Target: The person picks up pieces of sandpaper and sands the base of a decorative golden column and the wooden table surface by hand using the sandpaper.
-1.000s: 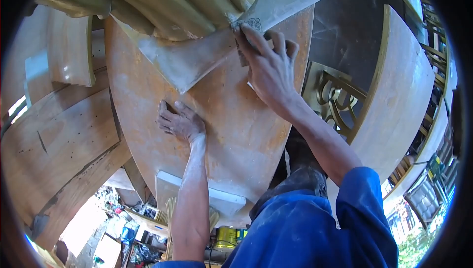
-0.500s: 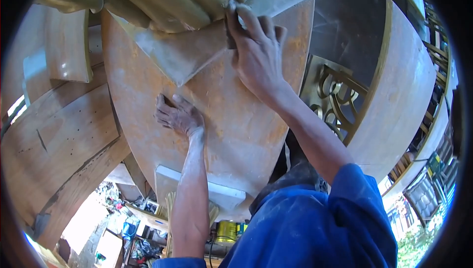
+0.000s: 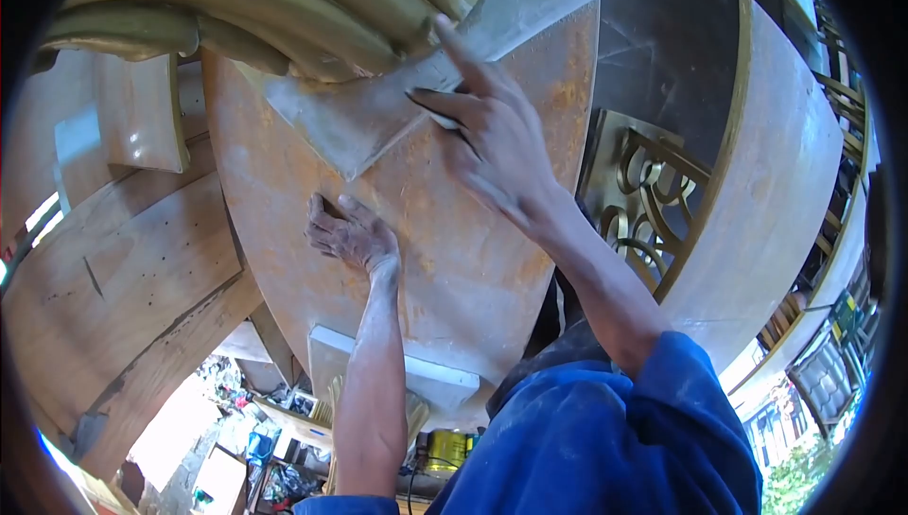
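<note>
Just beyond the left hand [image 3: 354, 234], the pale pointed base [image 3: 348, 127].

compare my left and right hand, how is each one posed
The left hand rests on the orange-stained board with its fingers bent, while the right hand stretches its index finger toward the gold fluted carving.
The left hand sits below the pale plate's pointed corner; the right hand is higher in view, beside that plate.
Both are bare, with the board beneath them.
</note>
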Tool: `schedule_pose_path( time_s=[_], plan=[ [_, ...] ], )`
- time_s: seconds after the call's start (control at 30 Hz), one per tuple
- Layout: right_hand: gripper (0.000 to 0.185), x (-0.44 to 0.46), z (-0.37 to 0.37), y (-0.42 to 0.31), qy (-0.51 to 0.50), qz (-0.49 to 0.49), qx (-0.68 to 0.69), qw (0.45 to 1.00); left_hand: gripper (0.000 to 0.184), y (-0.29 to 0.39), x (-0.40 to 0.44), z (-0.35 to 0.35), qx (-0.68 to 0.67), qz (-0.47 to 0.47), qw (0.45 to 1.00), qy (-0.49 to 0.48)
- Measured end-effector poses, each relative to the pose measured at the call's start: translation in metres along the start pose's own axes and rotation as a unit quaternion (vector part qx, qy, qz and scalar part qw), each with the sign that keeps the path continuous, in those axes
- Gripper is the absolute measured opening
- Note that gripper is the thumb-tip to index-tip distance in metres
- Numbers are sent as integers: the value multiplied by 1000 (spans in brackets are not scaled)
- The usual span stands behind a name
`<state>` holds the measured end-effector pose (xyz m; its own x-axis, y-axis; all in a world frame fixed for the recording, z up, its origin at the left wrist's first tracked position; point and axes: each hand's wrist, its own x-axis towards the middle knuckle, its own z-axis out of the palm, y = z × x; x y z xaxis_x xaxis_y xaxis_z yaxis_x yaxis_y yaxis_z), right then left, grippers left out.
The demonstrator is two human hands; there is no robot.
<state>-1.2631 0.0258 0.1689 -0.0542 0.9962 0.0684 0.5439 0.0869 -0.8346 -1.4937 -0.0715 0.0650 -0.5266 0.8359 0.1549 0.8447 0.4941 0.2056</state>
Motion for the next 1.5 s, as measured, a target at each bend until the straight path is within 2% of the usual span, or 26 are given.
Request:
schedule_pose_path(
  time_s=[0.03, 0.17, 0.2, 0.27, 0.33, 0.4, 0.43, 0.47, 0.5, 0.53, 0.7, 0.87, 1.0, 1.17, 1.2, 1.33, 1.37, 1.5],
  plan=[
    [23, -1, 1, -1, 3, 4, 2, 1000, 48, -1, -1, -1, 2, 4, 1000, -2],
    [36, -2, 3, -10, -108, 128, 48, 985, 42, 0, -1, -2, -14, 6, 1000, -2],
    [36, -2, 5, -10, -104, 127, 47, 985, 42, 3, 1, 0, -18, 9, 1000, 0],
    [45, -8, 19, -8, 63, 141, 108, 982, 44, 4, 1, 0, -16, 6, 1000, 0],
    [55, -12, 34, -8, 225, 152, 170, 947, 47, 1, -1, -2, -8, 3, 1000, 0],
    [70, 10, 55, -17, 222, 155, 81, 959, 46, -4, -2, 0, 0, 1, 1000, -5],
    [70, 22, 65, -37, 224, 159, 80, 958, 44, -8, -3, 0, 10, -5, 1000, -12],
    [65, 37, 76, -60, 277, 174, 106, 939, 43, -10, -4, 1, 18, -9, 1000, -19],
    [60, 47, 79, -70, 330, 183, 131, 917, 42, -7, -1, 4, 23, -13, 999, -22],
    [60, 45, 77, -65, 334, 183, 131, 915, 42, -5, 0, 6, 22, -9, 1000, -21],
    [53, 25, 62, -49, 327, 216, 135, 910, 43, -8, 0, 2, 3, -4, 1000, -13],
    [47, 53, 34, -70, 242, 193, 232, 922, 44, -21, -1, 12, 86, 2, 996, -16],
    [46, 47, 34, -68, 245, 115, 283, 920, 43, 2, -1, -2, -12, -6, 1000, -5],
    [44, 33, 34, -64, 241, 48, 353, 903, 43, -26, 2, 22, 79, -21, 997, -11],
    [44, 26, 35, -62, 243, 57, 353, 902, 43, -25, -2, 13, 84, -17, 996, -17],
    [52, 22, 43, -35, 228, 292, 320, 872, 42, 0, -2, -1, 3, 10, 1000, 7],
    [52, 14, 45, -40, 225, 302, 322, 869, 42, -1, -2, -1, 12, 10, 1000, 2],
    [65, -1, 43, -62, 124, 52, 286, 949, 42, 0, -3, -2, -2, 19, 1000, -13]
  ],
)
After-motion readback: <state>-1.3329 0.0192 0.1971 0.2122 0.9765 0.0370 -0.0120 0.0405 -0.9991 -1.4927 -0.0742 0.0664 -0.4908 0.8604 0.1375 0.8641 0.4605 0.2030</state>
